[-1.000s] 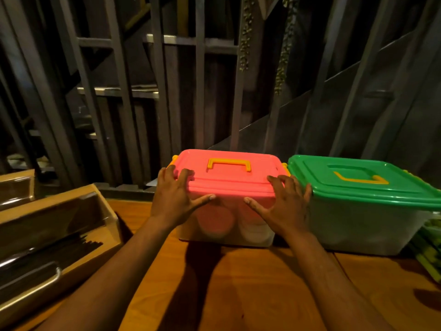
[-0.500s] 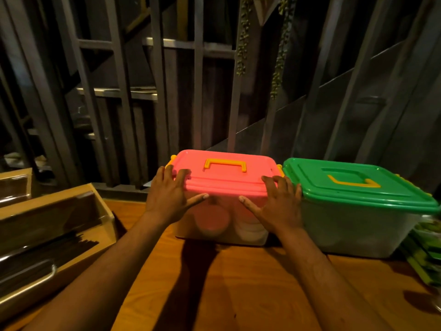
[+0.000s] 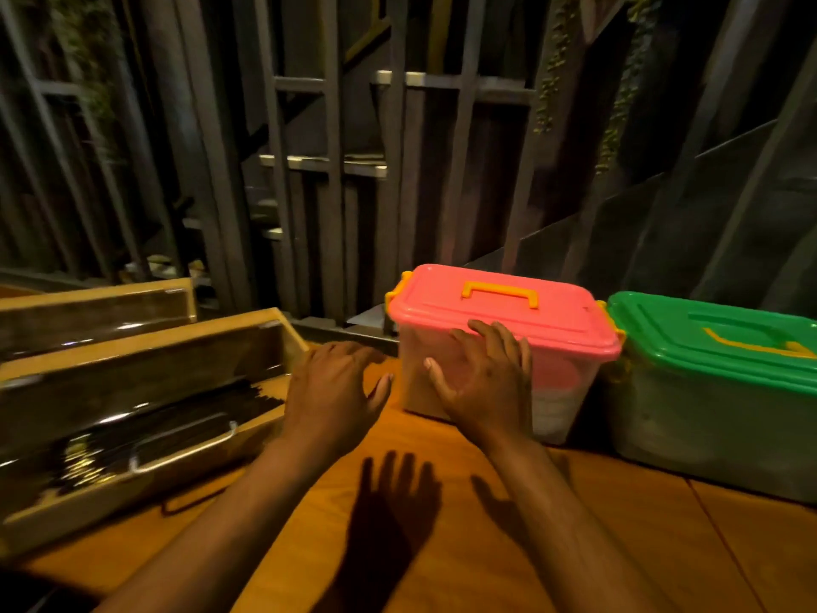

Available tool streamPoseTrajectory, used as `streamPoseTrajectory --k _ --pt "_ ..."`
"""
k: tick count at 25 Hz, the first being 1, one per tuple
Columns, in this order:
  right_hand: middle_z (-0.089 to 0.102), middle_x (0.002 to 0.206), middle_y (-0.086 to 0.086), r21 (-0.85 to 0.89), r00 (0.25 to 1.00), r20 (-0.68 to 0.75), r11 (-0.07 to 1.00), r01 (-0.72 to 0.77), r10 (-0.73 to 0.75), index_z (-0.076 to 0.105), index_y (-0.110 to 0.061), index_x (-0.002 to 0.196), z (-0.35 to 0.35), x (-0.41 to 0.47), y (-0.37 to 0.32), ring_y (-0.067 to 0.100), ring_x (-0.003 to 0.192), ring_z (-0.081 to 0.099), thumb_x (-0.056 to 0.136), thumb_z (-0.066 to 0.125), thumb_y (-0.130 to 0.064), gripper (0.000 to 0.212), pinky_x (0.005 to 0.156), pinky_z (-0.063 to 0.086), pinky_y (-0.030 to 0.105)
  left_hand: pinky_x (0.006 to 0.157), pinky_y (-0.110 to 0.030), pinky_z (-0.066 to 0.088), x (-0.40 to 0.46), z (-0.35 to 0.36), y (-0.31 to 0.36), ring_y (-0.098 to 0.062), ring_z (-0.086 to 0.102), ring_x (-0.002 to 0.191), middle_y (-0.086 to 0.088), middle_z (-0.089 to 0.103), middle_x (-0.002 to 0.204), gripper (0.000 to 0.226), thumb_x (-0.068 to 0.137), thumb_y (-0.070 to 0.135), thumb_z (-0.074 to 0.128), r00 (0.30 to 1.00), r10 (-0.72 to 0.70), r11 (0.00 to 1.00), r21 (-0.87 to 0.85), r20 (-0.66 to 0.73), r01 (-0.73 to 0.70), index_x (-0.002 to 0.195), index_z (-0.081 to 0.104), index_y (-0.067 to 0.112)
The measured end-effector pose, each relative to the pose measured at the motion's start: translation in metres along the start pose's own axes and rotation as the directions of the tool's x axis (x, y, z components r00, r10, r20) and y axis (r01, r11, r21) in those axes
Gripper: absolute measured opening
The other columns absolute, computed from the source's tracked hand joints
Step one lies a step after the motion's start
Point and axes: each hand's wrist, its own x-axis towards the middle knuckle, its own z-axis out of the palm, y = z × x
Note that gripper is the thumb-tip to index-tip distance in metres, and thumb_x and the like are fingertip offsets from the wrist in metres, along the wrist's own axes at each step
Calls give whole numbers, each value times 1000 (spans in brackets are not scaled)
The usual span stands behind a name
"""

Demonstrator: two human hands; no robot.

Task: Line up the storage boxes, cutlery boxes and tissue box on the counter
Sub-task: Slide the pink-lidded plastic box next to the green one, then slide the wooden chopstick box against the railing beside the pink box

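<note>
A clear storage box with a pink lid [image 3: 504, 309] and yellow handle stands on the wooden counter [image 3: 442, 546]. Touching its right side is a clear storage box with a green lid [image 3: 716, 342]. At the left lie two wooden cutlery boxes, the near one [image 3: 146, 391] holding dark cutlery under a clear flap, the far one [image 3: 93, 309] behind it. My left hand [image 3: 336, 391] hovers open above the counter between the near cutlery box and the pink-lidded box, holding nothing. My right hand [image 3: 482, 382] is open in front of the pink-lidded box, fingers spread. No tissue box is in view.
Dark wooden slats and stair framing [image 3: 336, 170] rise right behind the counter's back edge. Hand shadows fall on the bare counter in front of me.
Both hands have come off the pink-lidded box. The left hand moved left toward the near cutlery box. The view has swung left, showing more of the cutlery boxes.
</note>
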Motion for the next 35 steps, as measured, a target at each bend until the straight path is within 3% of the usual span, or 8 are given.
streamPoseTrajectory --k 8,14,18,21,23,26,30,35 --pt "58 133 1 229 983 181 973 -25 -17 64 -29 122 74 -33 -142 24 126 49 84 57 -57 48 100 42 42 89 -42 48 -80 -81 -160 -17 62 102 5 70 102 32 86 49 55 962 -257 963 65 -88 263 103 73 28" --pt "49 143 -2 251 951 304 958 -136 55 60 -34 128 110 -57 -231 21 134 41 84 59 -60 51 101 46 44 110 -50 36 -115 -120 -279 -30 38 138 -9 49 141 49 87 47 62 854 -518 834 201 -39 515 132 56 28" --pt "37 153 -2 210 924 362 955 -208 121 49 -34 139 125 -75 -268 22 141 31 86 56 -62 61 105 44 44 102 -52 45 -111 -126 -332 -34 43 135 -10 41 152 67 87 49 63 711 -673 687 -183 202 703 146 37 32" --pt "27 159 -4 191 898 390 936 -295 203 41 -35 145 125 -83 -281 23 145 23 86 57 -62 67 104 46 45 89 -42 46 -107 -128 -346 -29 56 119 -6 52 144 57 94 40 58 606 -678 395 -490 415 777 147 37 29" --pt "23 160 -5 161 886 407 938 -307 221 38 -36 146 123 -84 -282 23 145 24 86 56 -63 68 102 47 45 80 -42 46 -108 -122 -343 -29 56 113 -8 50 146 52 98 42 50 555 -638 258 -531 534 807 147 37 31" --pt "21 160 -6 155 881 427 944 -293 203 34 -37 147 120 -81 -280 21 141 32 86 55 -65 70 96 50 40 83 -43 40 -112 -114 -333 -38 46 131 -10 41 153 60 101 43 41 552 -632 242 -538 545 808 156 19 33" --pt "20 160 -5 162 878 432 940 -301 207 32 -37 149 122 -77 -278 20 139 36 86 54 -66 72 91 48 34 82 -42 43 -109 -118 -331 -39 49 128 -13 45 149 57 102 40 40 545 -644 245 -530 536 811 155 19 33" --pt "8 166 1 116 778 486 853 -509 398 19 -31 155 123 -62 -276 29 148 23 84 47 -74 87 108 40 52 107 -53 43 -118 -97 -277 -36 49 131 -10 45 150 72 96 51 47 606 -590 372 -487 534 790 155 15 28"
